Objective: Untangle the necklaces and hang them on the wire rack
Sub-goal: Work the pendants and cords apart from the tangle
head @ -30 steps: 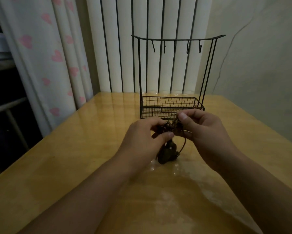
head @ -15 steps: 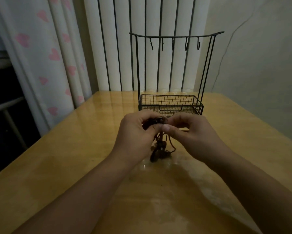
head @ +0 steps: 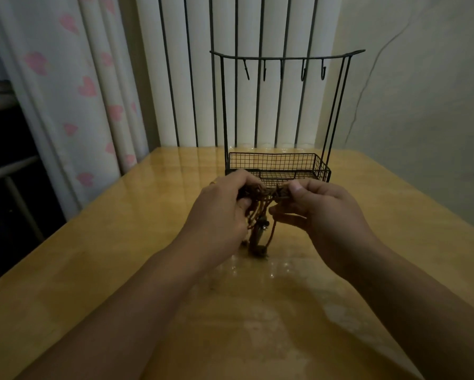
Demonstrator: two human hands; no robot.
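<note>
**Holding a knot of cords in front of the wire rack**

Head view: gripping a tangled bunch of brown cord necklaces [head: 260, 207] from both sides, above a glossy yellow-brown wooden table [head: 120, 256]. Left hand [head: 219, 212] curled round the left part of the bunch, fingers folded in over the cords, a thin ring showing on one finger. Right hand [head: 320, 212] pinching the right part between thumb and bent fingers, thumbnail turned up toward the camera. Short stretch of cords pulled across between the two hands; several loops hanging down from it, with a small dark pendant or bead partway along and the lowest end reaching the tabletop or just above it, hard to tell which in the dim light. Number of separate necklaces in the bunch not readable.

Just behind the hands, standing upright on the table: a black wire rack [head: 279, 165] with a shallow mesh basket at its base, tall thin uprights and a curved top bar carrying five small hooks [head: 285, 69], all bare. Behind the rack, white vertical window bars; to the left, a pale curtain printed with pink hearts [head: 87, 86]; to the right, a plain cream wall [head: 422, 105] with a thin line running down it.
</note>
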